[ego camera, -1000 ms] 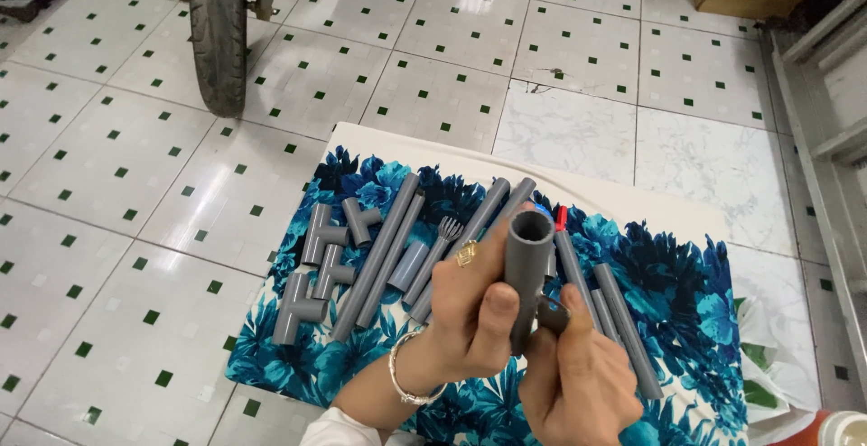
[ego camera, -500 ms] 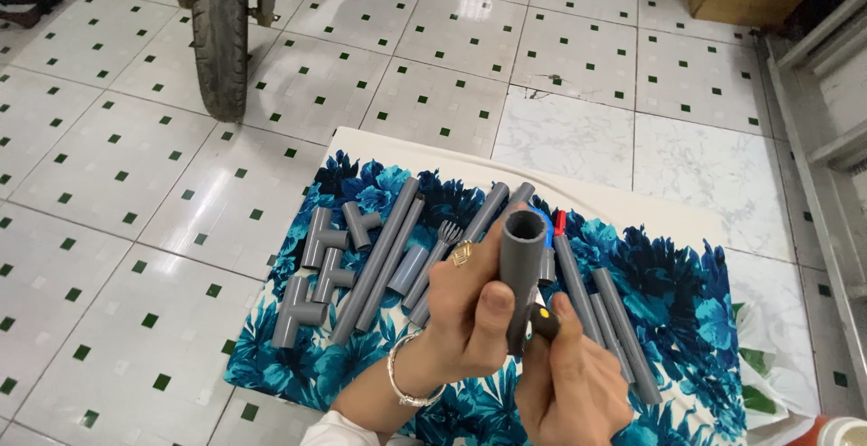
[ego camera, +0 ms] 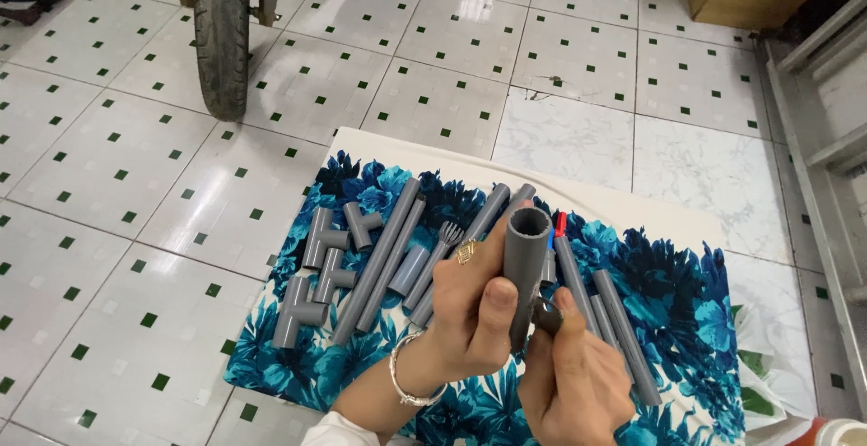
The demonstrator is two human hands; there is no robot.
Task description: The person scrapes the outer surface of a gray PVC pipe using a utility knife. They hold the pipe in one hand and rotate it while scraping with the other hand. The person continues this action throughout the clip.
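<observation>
Head-camera view looked down on a blue floral cloth [ego camera: 379, 374] spread over a white tiled floor [ego camera: 117, 229]. At lower centre of the frame, the left hand [ego camera: 470, 306] was wrapped around a short grey pipe [ego camera: 526, 261], held nearly upright with its open end facing up toward the camera; the thumb pressed on the pipe's front, and a ring and a silver bracelet showed on that hand and wrist. Just to the right and lower, the right hand [ego camera: 573, 383] was closed, its thumb and fingers pinched on a small dark fitting [ego camera: 546, 317] touching the pipe's lower end. How that fitting joined the pipe could not be told.

Behind the hands, on the cloth, lay long grey pipes [ego camera: 384, 261] side by side, running diagonally. At centre left of the cloth sat several grey tee fittings [ego camera: 321, 270], near one another. More pipes [ego camera: 623, 338] lay right of the hands, along with a small red and blue item [ego camera: 559, 224] just behind the held pipe. A motorcycle tyre [ego camera: 219, 40] stood at upper left of the frame, well apart from the cloth.
</observation>
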